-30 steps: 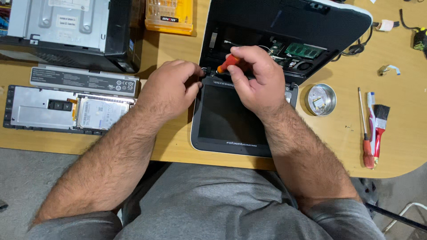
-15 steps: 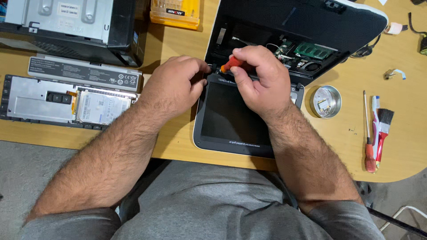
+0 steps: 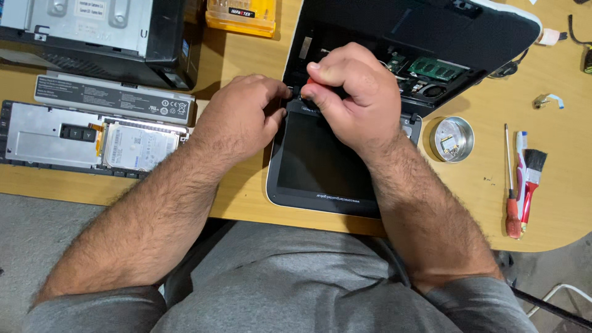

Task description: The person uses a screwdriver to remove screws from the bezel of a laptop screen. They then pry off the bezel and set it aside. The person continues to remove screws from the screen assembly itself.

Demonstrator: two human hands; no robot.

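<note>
On the wooden tabletop lies an opened laptop. The right hand is closed around a red screwdriver at its hinge; the left hand, fingers curled, steadies the laptop's edge.

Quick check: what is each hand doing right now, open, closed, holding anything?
Left hand: curled at the laptop hinge; whether it holds anything cannot be told.
Right hand: closed on a red-handled screwdriver.

Both hands curled, knuckles up: left hand, right hand, fingertips meeting.
</note>
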